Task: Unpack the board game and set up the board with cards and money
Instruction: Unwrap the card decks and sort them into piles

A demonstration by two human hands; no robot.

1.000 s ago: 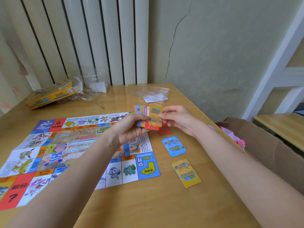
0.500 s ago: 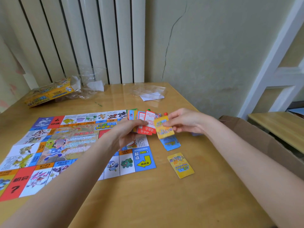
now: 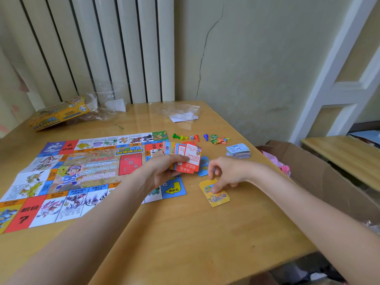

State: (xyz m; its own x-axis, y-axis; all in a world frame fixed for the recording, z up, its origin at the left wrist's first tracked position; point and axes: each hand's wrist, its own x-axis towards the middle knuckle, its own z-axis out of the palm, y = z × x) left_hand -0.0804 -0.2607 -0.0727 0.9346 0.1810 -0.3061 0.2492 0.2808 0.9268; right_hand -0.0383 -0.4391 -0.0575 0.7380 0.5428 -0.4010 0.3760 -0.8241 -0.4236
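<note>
The colourful game board (image 3: 67, 177) lies unfolded on the left of the wooden table (image 3: 185, 233). My left hand (image 3: 162, 171) grips a fanned stack of cards (image 3: 185, 157), red ones on top, above the board's right edge. My right hand (image 3: 226, 173) presses its fingertips on a yellow card pile (image 3: 216, 194) lying on the table right of the board. A blue card pile (image 3: 203, 166) lies just behind, partly hidden by my right hand. A stack of paper money (image 3: 238, 150) sits further right.
Small pawns and a die (image 3: 191, 137) and a heap of tiny coloured pieces (image 3: 220, 139) lie behind the cards. The yellow game box (image 3: 59, 114) and clear plastic wrappers (image 3: 181, 113) sit at the back. An open cardboard box (image 3: 320, 171) stands right of the table.
My right hand carried a yellow card down from the fan and set it on the yellow pile. The fan in my left hand has tilted flatter, with red cards now uppermost.
</note>
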